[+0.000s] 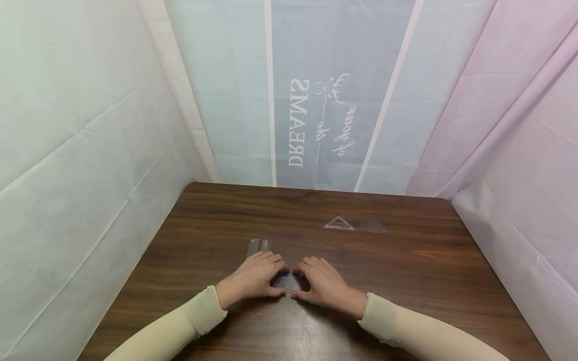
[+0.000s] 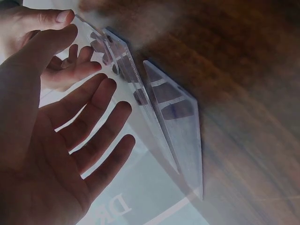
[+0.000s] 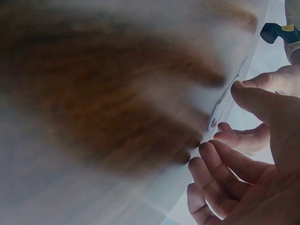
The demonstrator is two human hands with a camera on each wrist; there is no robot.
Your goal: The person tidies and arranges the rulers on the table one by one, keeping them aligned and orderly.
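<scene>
A clear protractor [image 1: 288,284] lies on the table between my two hands, its straight edge toward me. My left hand [image 1: 258,276] holds its left side, thumb at the straight edge and fingers by the curve. On the other side my right hand [image 1: 326,284] holds it the same way. Just beyond the left fingers lie two clear rulers, one on the left [image 1: 253,245] and one on the right [image 1: 266,245], their near ends hidden by that hand. In the right wrist view the protractor [image 3: 224,103] appears edge-on beside the thumb.
Farther back on the brown wooden table [image 1: 406,260] lie a clear triangular set square [image 1: 331,225] and a second clear protractor [image 1: 373,226], side by side. Pale cloth hangs behind the table [image 1: 235,100] and along both sides.
</scene>
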